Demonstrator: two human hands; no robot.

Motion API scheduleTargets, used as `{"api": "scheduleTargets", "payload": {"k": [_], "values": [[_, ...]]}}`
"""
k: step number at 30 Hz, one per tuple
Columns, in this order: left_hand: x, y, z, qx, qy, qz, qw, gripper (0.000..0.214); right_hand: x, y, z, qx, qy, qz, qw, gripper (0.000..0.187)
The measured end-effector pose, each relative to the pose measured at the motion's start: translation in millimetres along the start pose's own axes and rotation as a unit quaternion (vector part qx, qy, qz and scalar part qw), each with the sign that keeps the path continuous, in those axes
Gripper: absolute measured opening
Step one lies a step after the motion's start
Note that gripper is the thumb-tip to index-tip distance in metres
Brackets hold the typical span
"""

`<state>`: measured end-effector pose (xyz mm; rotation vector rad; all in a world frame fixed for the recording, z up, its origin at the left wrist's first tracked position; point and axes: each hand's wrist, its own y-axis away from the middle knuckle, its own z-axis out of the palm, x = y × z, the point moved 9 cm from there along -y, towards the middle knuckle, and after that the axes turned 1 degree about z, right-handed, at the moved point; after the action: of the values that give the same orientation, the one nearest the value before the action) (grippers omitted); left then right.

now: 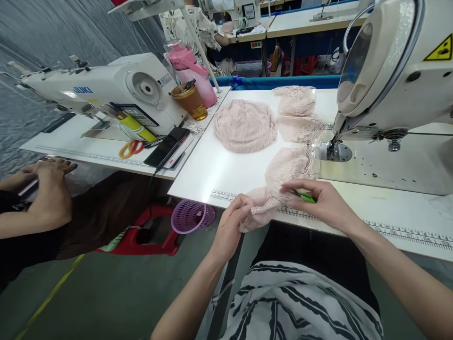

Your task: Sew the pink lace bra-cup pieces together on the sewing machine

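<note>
My left hand (231, 224) is closed on the end of a pale pink lace piece (262, 208), where it hangs over the table's front edge. Fingers of my right hand (316, 203) are bent against the same lace, and a small green tool (305, 196) lies in their grip; its tip is mostly hidden. From my hands the lace runs back across the tabletop towards the sewing machine's presser foot (331, 150). More pink lace (299, 127) lies beside the foot, and a rounded pink lace pile (245, 125) rests to its left.
The sewing machine head (392, 71) overhangs the right side. On the left are another machine (106, 87), an amber cup (191, 100), a pink jug (193, 71), orange-handled scissors (131, 148) and a black phone (168, 146). A co-worker's hands (49, 172) are at far left. Below stands a purple basket (184, 222).
</note>
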<state>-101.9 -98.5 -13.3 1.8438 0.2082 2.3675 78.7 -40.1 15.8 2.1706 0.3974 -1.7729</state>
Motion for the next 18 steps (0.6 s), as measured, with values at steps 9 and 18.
{"api": "scheduleTargets", "payload": {"k": [9,18], "values": [[-25,31,-0.7,0.020,0.085,-0.059,0.994,0.026,4,7,12,0.000,0.005,-0.004,1.000,0.025],[-75,58,15.5,0.028,0.146,-0.176,0.973,0.019,7,25,8,-0.017,0.064,0.019,0.998,0.028]]}}
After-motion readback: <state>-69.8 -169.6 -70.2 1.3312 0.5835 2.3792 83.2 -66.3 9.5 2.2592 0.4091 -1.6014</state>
